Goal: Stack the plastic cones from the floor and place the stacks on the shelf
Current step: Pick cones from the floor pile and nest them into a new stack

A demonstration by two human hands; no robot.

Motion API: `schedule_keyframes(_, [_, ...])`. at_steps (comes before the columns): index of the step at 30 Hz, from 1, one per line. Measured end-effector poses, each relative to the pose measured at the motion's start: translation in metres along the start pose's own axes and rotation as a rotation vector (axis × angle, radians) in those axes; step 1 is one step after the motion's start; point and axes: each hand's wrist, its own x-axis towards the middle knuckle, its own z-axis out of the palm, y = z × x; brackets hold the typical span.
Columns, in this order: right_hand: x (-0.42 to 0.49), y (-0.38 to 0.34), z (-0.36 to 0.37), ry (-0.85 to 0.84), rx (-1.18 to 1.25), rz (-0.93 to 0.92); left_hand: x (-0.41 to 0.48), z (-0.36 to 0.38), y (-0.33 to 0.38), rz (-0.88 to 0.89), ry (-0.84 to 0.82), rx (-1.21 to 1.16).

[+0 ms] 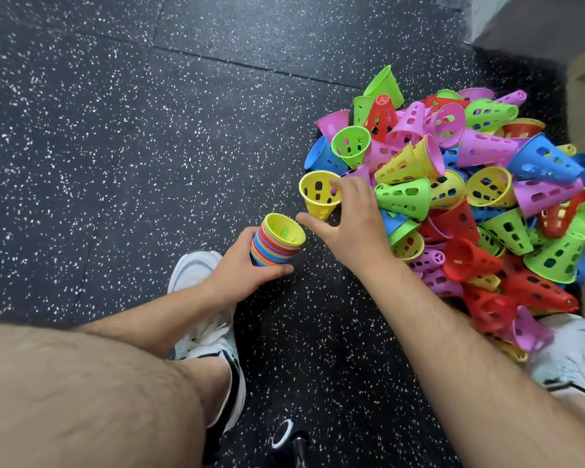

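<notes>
Stack (pixel 277 244) of nested cones, yellow uppermost, gripped by left hand (pixel 240 265), fingers curled round it, above speckled floor (pixel 115 130). Yellow cone (pixel 318 194), mouth up, pinched at rim by right hand (pixel 348 228), just beside stack. Pile (pixel 487 197) of loose cones, floor's right edge.

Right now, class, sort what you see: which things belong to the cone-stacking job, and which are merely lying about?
Job: stack of cones held by the left hand; yellow cone pinched by the right hand; loose pile of cones.
Not the job: white shoes; round black-and-white object at the bottom edge.
</notes>
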Motion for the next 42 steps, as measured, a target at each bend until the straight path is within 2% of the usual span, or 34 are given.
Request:
schedule_keyframes(3, [-0.008,-0.002,0.002,0.016,0.078,0.079,-0.001,0.0,0.001,0.007,0.005,0.011])
schedule_keyframes(8, [-0.01,-0.011,0.006,-0.088,0.143,0.172,-0.001,0.001,0.001,0.02,-0.001,0.016])
schedule_keyframes(10, [-0.011,-0.013,0.006,-0.144,0.121,0.163,-0.002,0.0,0.001,0.024,-0.003,0.014])
schedule_keyframes(14, [-0.02,-0.022,0.011,-0.386,0.122,0.06,-0.002,0.001,0.003,0.028,0.013,-0.007])
schedule_keyframes(17, [-0.021,-0.027,0.016,-0.445,0.109,0.023,0.004,-0.004,0.005,0.03,0.017,-0.017])
schedule_keyframes(20, [-0.007,-0.025,0.017,-0.365,0.193,0.047,0.017,-0.011,0.012,0.057,0.034,0.021])
schedule_keyframes(22, [0.007,-0.021,0.019,-0.243,0.217,0.041,0.026,-0.015,0.016,0.08,0.042,0.043])
schedule_keyframes(25, [0.032,-0.011,0.023,-0.112,-0.013,-0.049,0.039,-0.023,0.02,0.087,0.048,0.076])
schedule_keyframes(31, [0.086,-0.01,0.023,-0.185,-0.525,-0.148,0.047,-0.025,0.019,0.078,0.035,0.061])
schedule_keyframes(34, [0.099,-0.011,0.022,-0.274,-0.684,-0.152,0.047,-0.024,0.017,0.081,0.037,0.058])
schedule_keyframes(37, [0.099,-0.006,0.025,-0.21,-0.635,-0.168,0.049,-0.027,0.016,0.075,0.044,0.034])
schedule_keyframes(42, [0.093,-0.001,0.023,-0.004,-0.222,-0.14,0.05,-0.028,0.014,0.078,0.054,0.03])
